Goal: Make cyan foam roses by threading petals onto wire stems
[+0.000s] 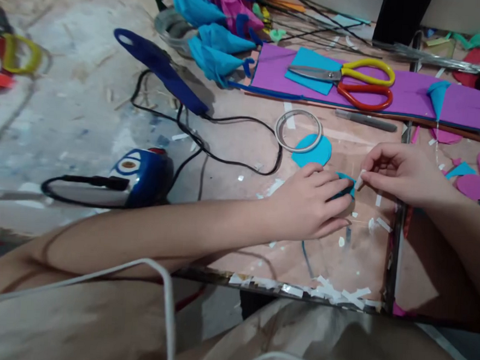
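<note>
My left hand [310,201] is low over the table, its fingers curved over a small blue foam-like piece [346,183] that shows between and beyond them. The hand hides most of this piece, and the thumb is out of sight. Below the palm a thin dark stem [307,259] sticks out; whether it joins the blue piece I cannot tell. Just right of it, my right hand [403,172] pinches a short strip of white tape [360,180] between thumb and forefinger, close to the blue piece's edge. A round blue cutout [314,151] lies beyond my left hand, partly under a tape roll [277,130].
Scissors [366,82] lie on a purple sheet [414,93] at the back, beside a blue cone [438,98]. Blue paper flowers [218,49] stand left of them. A corded blue tool [161,73] and a blue-and-white device [145,176] occupy the left. Tape scraps [339,291] line the front edge.
</note>
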Action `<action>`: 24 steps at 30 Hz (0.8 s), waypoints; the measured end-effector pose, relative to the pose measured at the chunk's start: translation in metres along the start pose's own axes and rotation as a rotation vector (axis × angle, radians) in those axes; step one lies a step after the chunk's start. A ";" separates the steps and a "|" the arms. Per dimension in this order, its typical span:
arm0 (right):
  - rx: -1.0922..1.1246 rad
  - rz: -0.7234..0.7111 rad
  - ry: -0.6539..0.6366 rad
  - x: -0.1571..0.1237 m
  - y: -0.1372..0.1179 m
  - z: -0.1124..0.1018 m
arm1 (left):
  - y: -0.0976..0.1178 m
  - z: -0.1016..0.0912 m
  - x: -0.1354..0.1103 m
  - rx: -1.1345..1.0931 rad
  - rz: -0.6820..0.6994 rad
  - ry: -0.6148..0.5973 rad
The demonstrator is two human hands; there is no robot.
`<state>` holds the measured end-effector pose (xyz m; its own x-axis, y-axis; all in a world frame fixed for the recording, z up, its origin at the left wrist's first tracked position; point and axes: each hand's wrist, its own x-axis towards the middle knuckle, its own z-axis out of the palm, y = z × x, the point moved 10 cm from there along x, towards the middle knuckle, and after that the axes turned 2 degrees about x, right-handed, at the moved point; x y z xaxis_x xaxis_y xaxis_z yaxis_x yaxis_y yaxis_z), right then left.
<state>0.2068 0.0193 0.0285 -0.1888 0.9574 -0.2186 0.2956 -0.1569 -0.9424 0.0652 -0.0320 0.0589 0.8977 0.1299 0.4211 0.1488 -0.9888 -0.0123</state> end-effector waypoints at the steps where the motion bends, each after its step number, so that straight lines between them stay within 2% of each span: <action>1: -0.008 0.017 -0.006 -0.001 0.002 0.001 | -0.003 0.001 -0.001 -0.028 -0.021 -0.010; 4: -0.044 0.053 -0.021 -0.004 0.005 0.005 | -0.015 0.003 -0.003 -0.143 -0.100 -0.016; 7: -0.070 0.067 -0.032 -0.006 0.007 0.009 | -0.021 0.002 -0.003 -0.211 -0.121 0.006; 13: -0.014 0.088 -0.015 -0.006 0.008 0.013 | -0.019 0.001 -0.004 -0.277 -0.099 0.010; 24: -0.051 0.138 -0.029 -0.008 0.008 0.017 | -0.015 0.004 -0.005 -0.355 -0.085 0.007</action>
<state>0.1945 0.0058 0.0183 -0.1704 0.9200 -0.3529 0.3673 -0.2730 -0.8891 0.0601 -0.0174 0.0529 0.8853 0.2133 0.4132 0.0683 -0.9386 0.3382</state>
